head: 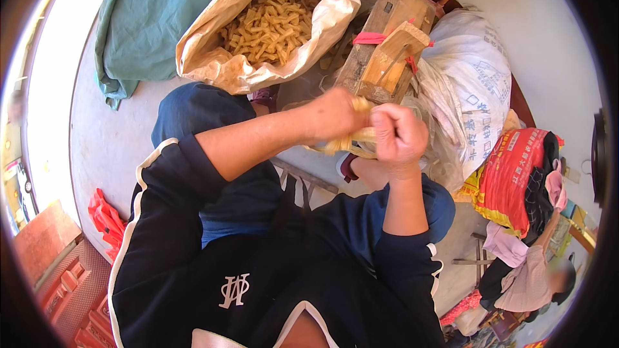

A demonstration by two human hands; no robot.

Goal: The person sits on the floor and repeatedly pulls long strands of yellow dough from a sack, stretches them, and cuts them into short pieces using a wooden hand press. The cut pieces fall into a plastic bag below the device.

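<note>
My left hand (pixel 333 113) is closed around a bundle of pale yellow strips (pixel 341 144), blurred by motion. Close beside it, my right hand (pixel 401 135) is curled into a fist on the right-hand end of the same strips. Both hands are above the gap between my knees. Just beyond them lies a thick wooden plank (pixel 350 70). A slotted wooden block (pixel 394 55) is tied onto it with red cloth strips (pixel 370 38). What the strips are made of cannot be told.
An open woven sack (pixel 333 14) of short yellowish pieces (pixel 273 29) stands ahead, beside a green cloth (pixel 145 24). Right are a white printed sack (pixel 476 82) and a red sack (pixel 517 179). Another person (pixel 527 275) is at lower right. Red plastic crates (pixel 72 280) sit lower left.
</note>
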